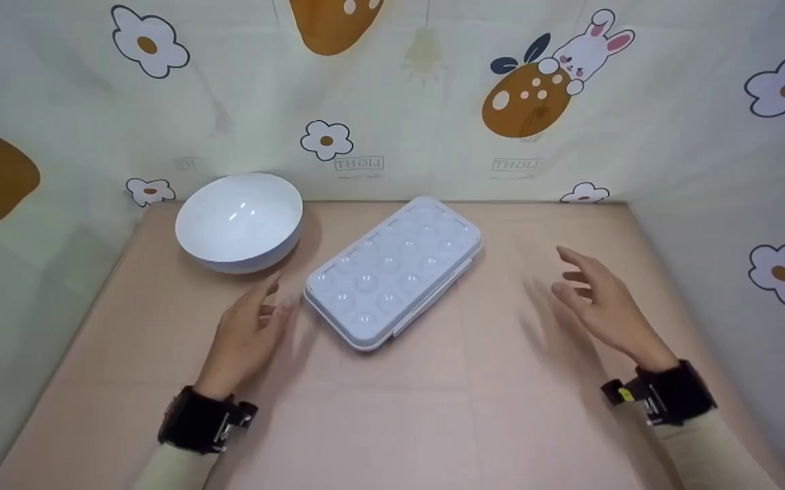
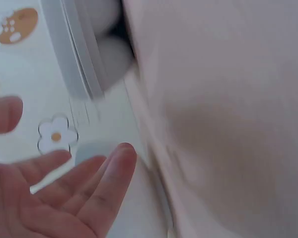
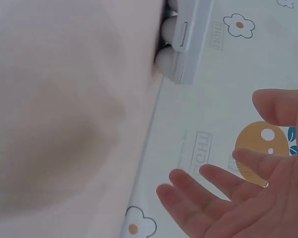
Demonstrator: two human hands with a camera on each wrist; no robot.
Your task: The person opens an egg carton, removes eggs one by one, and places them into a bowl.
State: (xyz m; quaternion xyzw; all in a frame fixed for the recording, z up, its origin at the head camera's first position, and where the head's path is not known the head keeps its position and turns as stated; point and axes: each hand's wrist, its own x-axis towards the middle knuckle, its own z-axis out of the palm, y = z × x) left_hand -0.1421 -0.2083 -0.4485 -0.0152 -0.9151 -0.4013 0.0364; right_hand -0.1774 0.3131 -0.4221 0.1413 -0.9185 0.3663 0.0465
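A white lidded tray with rows of round bumps on top, like an egg box or ice-ball mould (image 1: 392,272), lies closed and slanted on the table. Rounded cups bulge from its underside in both wrist views. To its left stands a white bowl (image 1: 239,221), whose inside shows nothing in it. My left hand (image 1: 246,337) hovers near the tray's left corner, just below the bowl, with relaxed fingers and nothing held. Off to the right of the tray, my right hand (image 1: 600,303) is held above the table, fingers loosely spread and holding nothing.
The table has a pinkish cover (image 1: 399,422). Pale cloth walls (image 1: 399,88) printed with flowers, rabbits and orange-brown shapes enclose it at the back and both sides. Each wrist wears a black camera band, one of them on the right arm (image 1: 678,395).
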